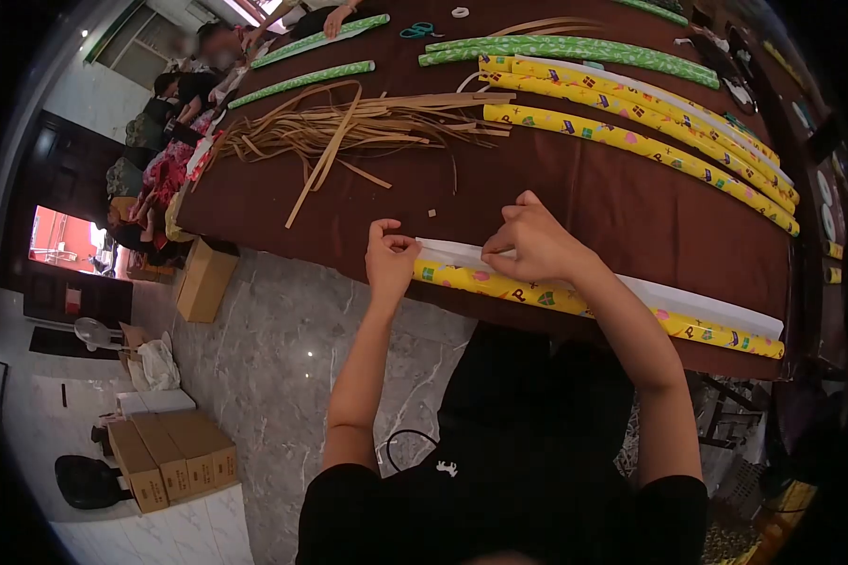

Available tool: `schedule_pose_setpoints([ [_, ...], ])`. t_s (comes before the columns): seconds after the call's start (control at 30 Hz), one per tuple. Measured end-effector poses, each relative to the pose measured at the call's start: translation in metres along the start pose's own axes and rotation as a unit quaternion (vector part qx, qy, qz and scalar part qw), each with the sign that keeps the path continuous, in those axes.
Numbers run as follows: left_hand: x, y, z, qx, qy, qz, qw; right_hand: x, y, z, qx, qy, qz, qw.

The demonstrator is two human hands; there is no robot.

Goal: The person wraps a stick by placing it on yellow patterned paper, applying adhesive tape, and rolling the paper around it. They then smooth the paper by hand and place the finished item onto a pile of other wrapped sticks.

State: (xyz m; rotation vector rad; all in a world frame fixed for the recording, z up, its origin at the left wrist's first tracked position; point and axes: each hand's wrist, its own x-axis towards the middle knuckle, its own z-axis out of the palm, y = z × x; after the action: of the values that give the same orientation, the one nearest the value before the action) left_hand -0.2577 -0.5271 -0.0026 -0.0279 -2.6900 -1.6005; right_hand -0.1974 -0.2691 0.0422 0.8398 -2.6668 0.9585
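Note:
A yellow patterned wrapping paper roll [721, 335] lies along the table's near edge, its white underside showing as a loose strip on the far side. At the roll's left end, my left hand [391, 259] is closed, thumb and fingers pinching the paper. My right hand [537, 242] is over the roll to the right of it. Its fingers are curled, with the fingertips together at the white strip; whether anything small is between them is hidden.
Brown paper strips [349, 127] lie heaped across the brown-covered table [537, 193]. Yellow rolls [631, 141] and green rolls [575, 49] rest beyond. Teal-handled scissors [416, 31] are at the back, near another person's hand [337, 19]. Cardboard boxes [174, 457] stand on the floor at left.

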Motion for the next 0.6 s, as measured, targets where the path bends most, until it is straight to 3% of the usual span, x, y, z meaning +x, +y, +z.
schedule_pose_setpoints([
  [0.2,0.0,0.004,0.002,0.037,0.021,0.002,0.999,0.001,-0.004,0.01,-0.06,0.054,-0.051,0.995],
  [0.6,-0.003,0.011,0.006,0.082,0.038,0.001,0.996,0.005,-0.008,0.015,-0.142,0.025,-0.007,0.989],
])
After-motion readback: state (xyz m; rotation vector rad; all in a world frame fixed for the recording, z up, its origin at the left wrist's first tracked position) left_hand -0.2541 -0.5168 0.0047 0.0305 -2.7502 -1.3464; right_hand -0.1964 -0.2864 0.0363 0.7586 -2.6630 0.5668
